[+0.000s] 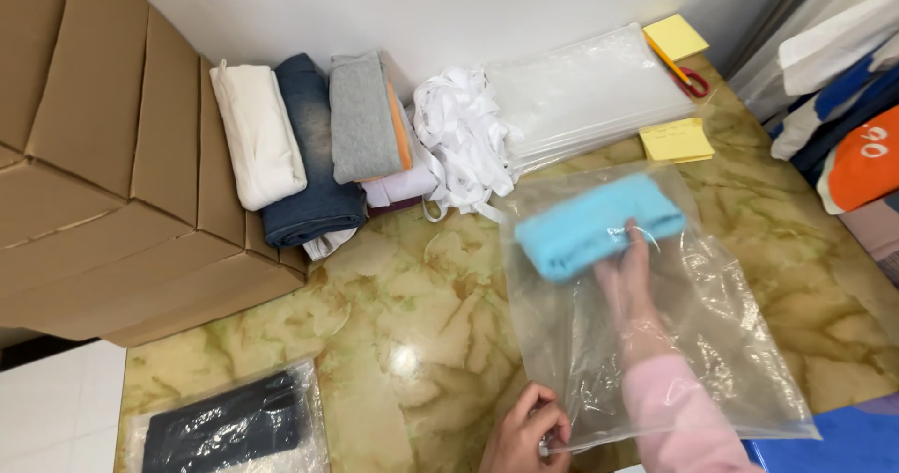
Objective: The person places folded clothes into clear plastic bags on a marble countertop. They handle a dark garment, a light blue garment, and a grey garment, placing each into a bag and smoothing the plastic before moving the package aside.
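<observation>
Stacked cardboard boxes (103, 155) wall off the left side of the marbled bench (412, 304), and a bagged dark garment (225, 426) lies at the near left corner. Along the back wall sit folded clothes (309, 145), a heap of white straps (464, 136), a stack of empty clear bags (590, 84) and yellow notes (676, 139).

The left hand (526, 433) pinches the near rim of a clear plastic bag (712, 342), close to the bench's front edge. The right hand (629, 281) is deep inside the bag, its fingers closed on a folded light-blue garment (599, 225) lying near the bag's far end.

The thin film could bunch or slip from the left pinch if the sleeve drags on it, and the fold could come loose under the fingers. The middle of the bench gives open room; hanging garments (843, 89) crowd the right, and a blue surface (833, 440) sits at the near right corner.
</observation>
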